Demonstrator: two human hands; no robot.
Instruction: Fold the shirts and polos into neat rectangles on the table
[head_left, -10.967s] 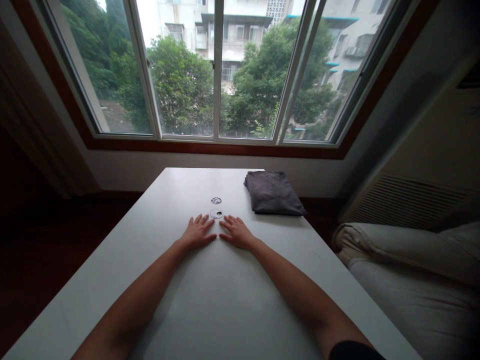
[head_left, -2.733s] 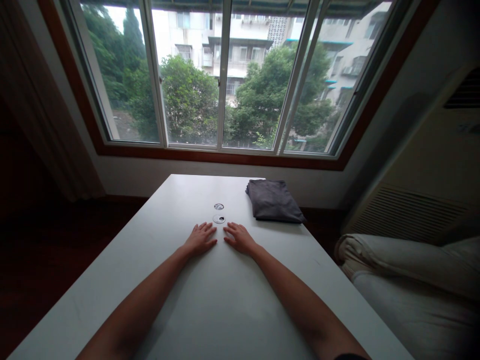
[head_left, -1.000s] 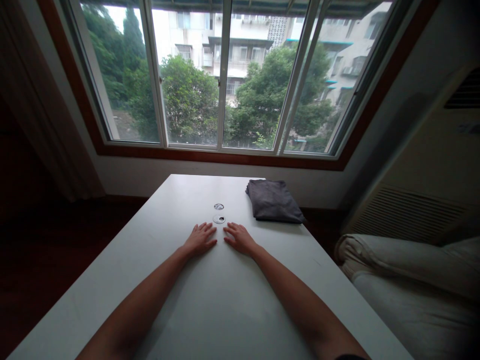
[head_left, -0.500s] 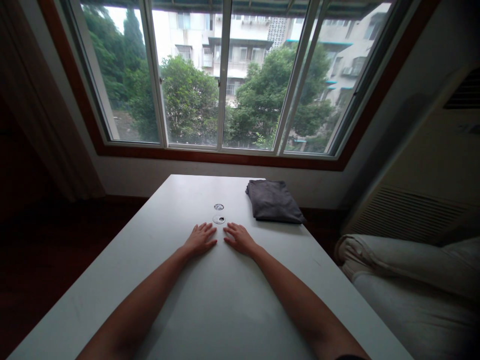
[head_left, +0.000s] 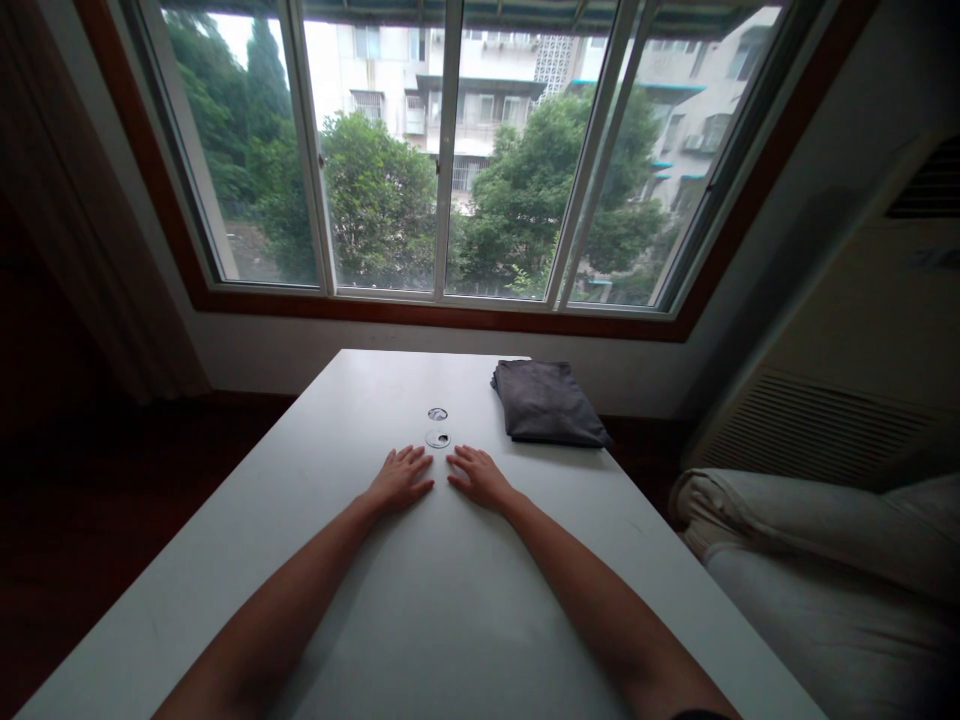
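My left hand (head_left: pixel 401 478) lies palm down on the white table (head_left: pixel 450 620), its fingers spread and nothing in it. Beside it, a small gap away, my right hand (head_left: pixel 478 476) rests flat in the same way, also holding nothing. Just beyond the fingertips is a round cable-hole cover (head_left: pixel 433 440) set in the tabletop, with a second round insert (head_left: pixel 437 413) behind it. To the right of my right hand, apart from it, a folded dark grey cloth (head_left: pixel 551 400) lies near the table's far right edge.
A wide window (head_left: pixel 442 170) with a brown frame stands behind the table. On the right are a pale cushioned seat (head_left: pixel 825 600) and a large vented unit (head_left: pixel 832 420). A curtain (head_left: pixel 97 230) hangs at the left, above dark flooring (head_left: pixel 97 500).
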